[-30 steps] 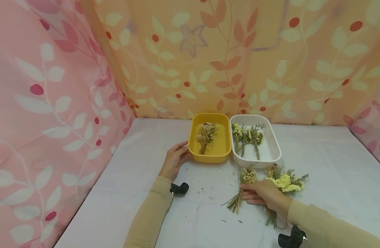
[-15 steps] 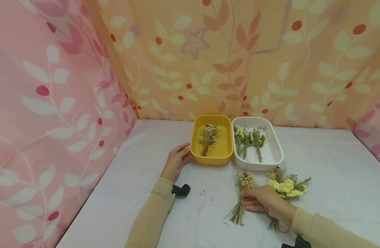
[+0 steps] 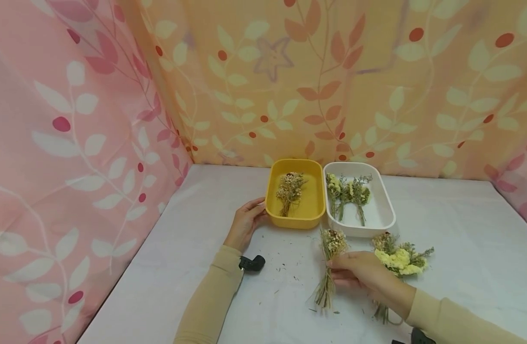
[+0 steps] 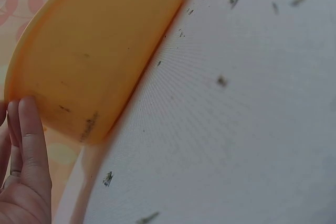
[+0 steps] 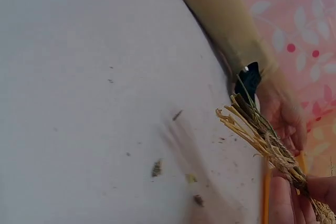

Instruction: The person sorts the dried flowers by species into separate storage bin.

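Pinching a dried bunch (image 3: 333, 244) around its stems, my right hand (image 3: 362, 272) has thumb and fingers closed together on it, just in front of the two trays. My left hand (image 3: 245, 224) lies along the outer side of the yellow tray (image 3: 312, 200), fingers straight and touching its wall. I take this to be the step of handling one bunch while steadying the tray; a bunch with similar pale heads (image 3: 290, 188) already lies inside it. The next move, I judge, calls for a light lift, the pinch kept on the stems so the brittle heads don't shed.

The stems look stiff and straw-like, with a rough tie (image 5: 275, 150) wound about them, fanning into ragged ends below small, crumbly blossoms. Whether those ends touch the white table (image 3: 181, 224) I cannot tell. Both trays are smooth, with rounded corners; the white tray (image 3: 381, 210) holds yellow-flowered sprigs (image 3: 357, 193). Beyond my knuckles rest ruffled yellow flowers (image 3: 397, 260), and dry crumbs (image 3: 283, 264) dot the table.
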The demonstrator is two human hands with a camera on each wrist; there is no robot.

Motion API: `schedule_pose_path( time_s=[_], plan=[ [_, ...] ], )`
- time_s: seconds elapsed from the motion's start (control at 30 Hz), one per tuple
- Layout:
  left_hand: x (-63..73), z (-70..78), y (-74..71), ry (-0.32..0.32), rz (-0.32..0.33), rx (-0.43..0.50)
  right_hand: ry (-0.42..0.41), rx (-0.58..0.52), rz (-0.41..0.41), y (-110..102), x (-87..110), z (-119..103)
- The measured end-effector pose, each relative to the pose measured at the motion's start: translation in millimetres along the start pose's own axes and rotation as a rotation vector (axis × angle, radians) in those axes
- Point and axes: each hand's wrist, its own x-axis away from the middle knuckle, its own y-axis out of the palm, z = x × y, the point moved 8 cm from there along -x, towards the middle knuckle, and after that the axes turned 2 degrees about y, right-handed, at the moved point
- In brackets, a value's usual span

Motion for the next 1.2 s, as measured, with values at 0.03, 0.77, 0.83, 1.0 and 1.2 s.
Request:
schedule_pose_path(
  time_s=[0.03, 0.77, 0.83, 1.0, 1.2],
  plan=[
    [0.0, 0.2, 0.1, 0.001, 0.000, -0.003, -0.013, 0.003, 0.003, 0.1, -0.1, -5.9],
    [-1.7, -1.2, -0.4, 0.000, -0.004, -0.026, -0.121, -0.034, 0.052, -1.8, -38.9, -98.2],
    [-1.6, -1.2, -1.0, 0.002, -0.008, -0.039, -0.129, -0.040, 0.063, -3.1, -45.7, -102.2],
    [-0.3, -1.3, -1.3, 0.001, -0.004, -0.037, -0.165, -0.049, 0.084, -3.1, -60.2, -114.1],
    [-0.9, -0.7, 0.6, -0.005, -0.009, -0.028, -0.180, -0.031, 0.124, -5.3, -76.4, -125.4]
  ],
)
